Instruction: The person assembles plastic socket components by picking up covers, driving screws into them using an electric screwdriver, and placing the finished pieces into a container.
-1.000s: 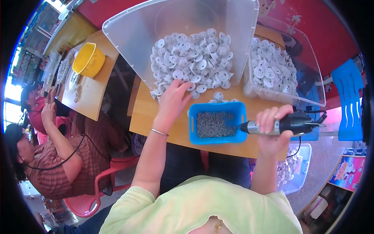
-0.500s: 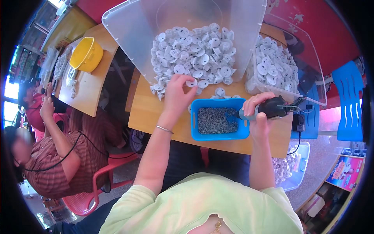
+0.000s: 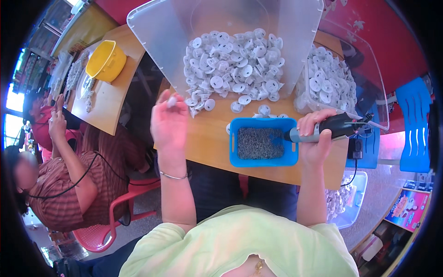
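One white piece (image 3: 172, 101) is pinched in the left hand (image 3: 169, 128), a heap (image 3: 233, 64) remains upper centre, and the right hand (image 3: 315, 138) grips a power tool (image 3: 336, 125).

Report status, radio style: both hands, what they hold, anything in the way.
Left hand raised, holding small white piece. Right hand gripping power tool, tip at blue basket of small metal parts. Loose white parts just beyond basket; neither hand blocked.

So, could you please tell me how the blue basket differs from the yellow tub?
The blue basket is rectangular; the yellow tub looks rounder. The blue basket stands on the near table, the yellow tub on the neighbouring table further left. Both are open-topped.
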`<state>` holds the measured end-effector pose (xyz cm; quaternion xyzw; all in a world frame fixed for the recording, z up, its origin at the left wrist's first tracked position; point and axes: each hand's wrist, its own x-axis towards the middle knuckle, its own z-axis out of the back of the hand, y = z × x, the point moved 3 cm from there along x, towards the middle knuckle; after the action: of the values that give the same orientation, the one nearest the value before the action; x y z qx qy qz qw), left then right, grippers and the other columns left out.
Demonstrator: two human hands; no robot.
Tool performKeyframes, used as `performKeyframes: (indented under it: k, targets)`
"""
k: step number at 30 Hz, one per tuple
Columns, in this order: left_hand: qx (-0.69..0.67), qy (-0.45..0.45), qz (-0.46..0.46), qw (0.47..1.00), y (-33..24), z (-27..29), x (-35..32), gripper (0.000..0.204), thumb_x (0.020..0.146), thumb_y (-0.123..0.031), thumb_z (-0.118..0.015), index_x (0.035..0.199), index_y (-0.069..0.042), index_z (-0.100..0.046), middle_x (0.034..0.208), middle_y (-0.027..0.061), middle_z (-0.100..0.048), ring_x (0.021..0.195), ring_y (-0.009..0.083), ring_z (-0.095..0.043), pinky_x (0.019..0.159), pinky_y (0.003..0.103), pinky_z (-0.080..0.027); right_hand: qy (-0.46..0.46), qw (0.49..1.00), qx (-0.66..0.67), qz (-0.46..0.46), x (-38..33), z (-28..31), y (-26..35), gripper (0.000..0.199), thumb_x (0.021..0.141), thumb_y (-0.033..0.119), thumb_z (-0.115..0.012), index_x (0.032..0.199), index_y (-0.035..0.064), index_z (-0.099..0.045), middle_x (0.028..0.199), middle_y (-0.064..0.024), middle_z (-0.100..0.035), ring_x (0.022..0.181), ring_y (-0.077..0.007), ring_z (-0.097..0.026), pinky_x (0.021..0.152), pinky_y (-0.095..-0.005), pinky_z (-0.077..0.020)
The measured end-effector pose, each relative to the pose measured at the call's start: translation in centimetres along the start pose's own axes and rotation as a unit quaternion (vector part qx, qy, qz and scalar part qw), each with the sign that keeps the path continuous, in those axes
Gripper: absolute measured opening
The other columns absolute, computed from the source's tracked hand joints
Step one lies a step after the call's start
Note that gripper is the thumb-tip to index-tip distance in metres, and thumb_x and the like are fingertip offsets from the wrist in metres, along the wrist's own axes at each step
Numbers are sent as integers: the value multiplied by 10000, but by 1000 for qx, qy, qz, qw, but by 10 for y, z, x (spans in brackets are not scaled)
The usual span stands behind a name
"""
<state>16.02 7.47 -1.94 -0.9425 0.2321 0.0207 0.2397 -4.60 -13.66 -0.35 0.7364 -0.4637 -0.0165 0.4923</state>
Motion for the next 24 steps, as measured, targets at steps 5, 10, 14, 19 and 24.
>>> performKeyframes:
  k: [5,10,14,19,24]
  targets:
    - [109,100,-14,989,0,-25,-12,232,748,-10,-456,971,26,-511,910,106,-522,821,160,-497,714,255,-430,-35,999,-10,-18,3,-3,8,361,779,363,-560,834,47,-394,601,-29,-432,546,-124,-441,558,-270,-377]
    - [535,304,84,784,68,-62,-64,271,719,-49,-579,989,-28,-576,750,25,-552,730,129,-521,675,249,-416,-69,996,33,-47,4,-9,23,338,808,430,-490,835,104,-402,593,4,-370,539,-99,-365,564,-253,-312]
    - [672,380,-23,635,94,-62,-78,321,693,-71,-623,1012,-75,-584,718,48,-545,698,181,-521,641,288,-406,-45,996,62,-44,7,-15,36,347,814,440,-479,837,103,-400,594,10,-372,535,-93,-365,560,-248,-314]
    - [702,385,-40,597,103,-60,-79,250,693,-87,-629,939,-61,-598,716,64,-545,701,213,-523,641,313,-414,-28,996,76,-40,8,-21,49,356,811,440,-487,840,98,-391,591,8,-373,533,-91,-365,559,-249,-317]
    - [688,399,-23,605,107,-58,-77,110,687,-76,-635,781,-36,-594,693,68,-551,678,211,-533,616,306,-428,-21,995,83,-42,8,-25,51,360,811,441,-488,838,97,-384,589,6,-374,532,-92,-364,560,-248,-316]
